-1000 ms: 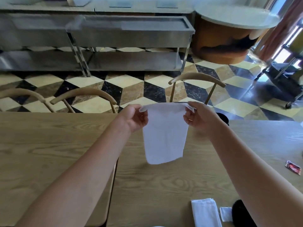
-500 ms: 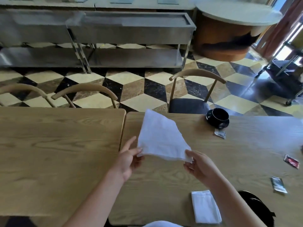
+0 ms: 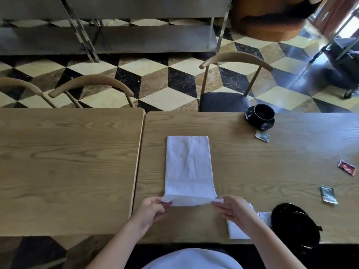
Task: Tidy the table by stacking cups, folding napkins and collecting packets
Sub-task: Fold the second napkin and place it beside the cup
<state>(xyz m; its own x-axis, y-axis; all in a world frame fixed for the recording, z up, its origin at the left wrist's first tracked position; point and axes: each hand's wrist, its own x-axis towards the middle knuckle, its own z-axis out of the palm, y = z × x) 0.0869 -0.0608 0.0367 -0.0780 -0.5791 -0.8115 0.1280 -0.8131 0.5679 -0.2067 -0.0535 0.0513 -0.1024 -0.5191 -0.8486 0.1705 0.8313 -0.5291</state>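
Between both hands' fingers (image 3: 167, 203), pinching the napkin (image 3: 188, 167) near corners: carry them level to the far edge.

Bare wood lies open left of the napkin (image 3: 188, 167) and beyond it, while the right side is cluttered: cup (image 3: 261, 115), scattered packets (image 3: 328, 194) and a black plate (image 3: 295, 225) (at the near edge).
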